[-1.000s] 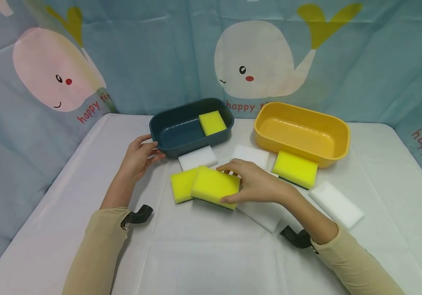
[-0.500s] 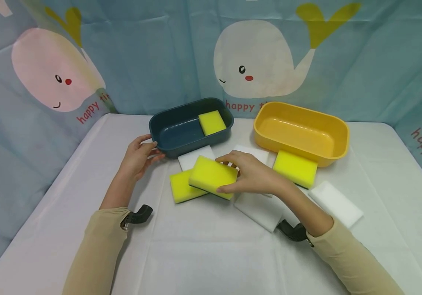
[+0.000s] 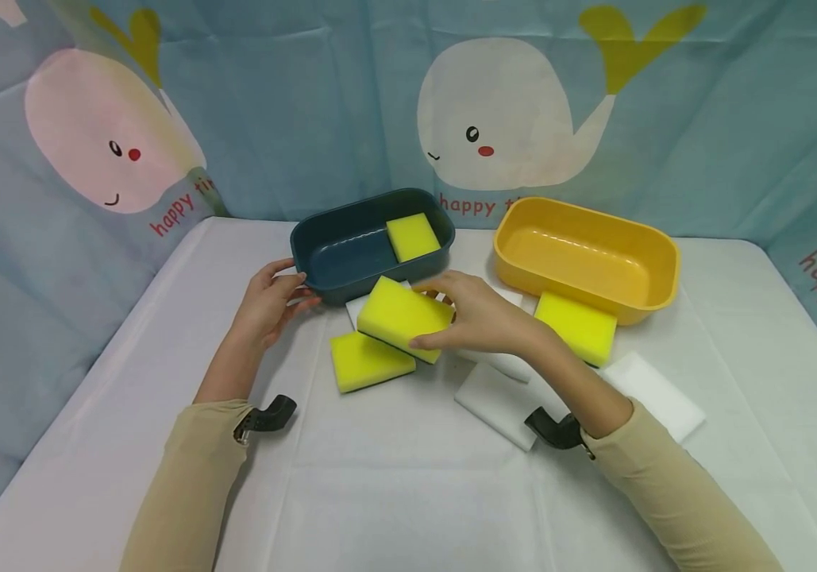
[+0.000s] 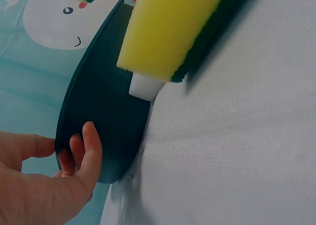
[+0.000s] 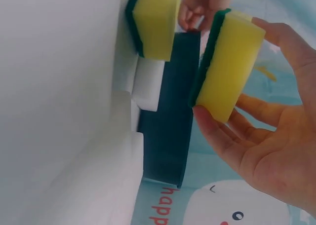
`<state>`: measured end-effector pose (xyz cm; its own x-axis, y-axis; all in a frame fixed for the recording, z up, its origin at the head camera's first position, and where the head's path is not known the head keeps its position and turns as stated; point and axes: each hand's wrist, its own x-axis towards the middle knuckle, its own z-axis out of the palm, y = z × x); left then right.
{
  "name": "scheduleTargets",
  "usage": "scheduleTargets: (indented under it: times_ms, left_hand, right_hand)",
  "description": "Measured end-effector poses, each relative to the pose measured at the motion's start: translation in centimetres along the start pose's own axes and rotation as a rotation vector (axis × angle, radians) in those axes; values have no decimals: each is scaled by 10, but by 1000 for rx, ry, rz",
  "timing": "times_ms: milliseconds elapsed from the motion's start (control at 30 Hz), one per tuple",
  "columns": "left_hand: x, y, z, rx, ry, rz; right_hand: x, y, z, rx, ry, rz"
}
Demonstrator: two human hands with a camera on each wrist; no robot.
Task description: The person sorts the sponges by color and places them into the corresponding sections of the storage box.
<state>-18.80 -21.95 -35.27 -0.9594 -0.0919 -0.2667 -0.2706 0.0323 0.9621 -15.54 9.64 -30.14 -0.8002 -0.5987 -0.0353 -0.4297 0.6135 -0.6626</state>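
Note:
In the head view my right hand (image 3: pixel 475 310) pinches a yellow sponge with a dark green scouring side (image 3: pixel 402 318) between thumb and fingers. That sponge is tilted and raised, as the right wrist view shows. Beneath it in the head view, a second yellow sponge (image 3: pixel 368 361) lies on the table. My left hand (image 3: pixel 272 298) grips the near left end of a dark blue basin (image 3: pixel 354 287), thumb at the rim and fingers along the outer side. Inside the basin's right end lies another yellow sponge (image 3: pixel 413 237). A white sponge (image 3: pixel 356 308), partly hidden, lies before the basin.
A yellow basin (image 3: pixel 587 254) stands at the back right, with a yellow sponge (image 3: pixel 576 326) lying against its front. Several white sponges lie around my right forearm, among them one in the middle (image 3: pixel 497 401) and one at the right (image 3: pixel 654 393). A patterned curtain (image 3: pixel 351 119) hangs behind the table.
My right hand has carried the yellow sponge up and leftward, toward the dark blue basin, uncovering more of the sponge below. The left hand stays at the basin's end.

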Motion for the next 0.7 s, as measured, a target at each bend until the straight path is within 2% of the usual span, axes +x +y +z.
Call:
scheduleTargets:
  times_ms: [700]
  left_hand:
    - [1, -1, -1, 3, 0, 0]
  right_hand:
    - [32, -11, -9, -31, 60, 61]
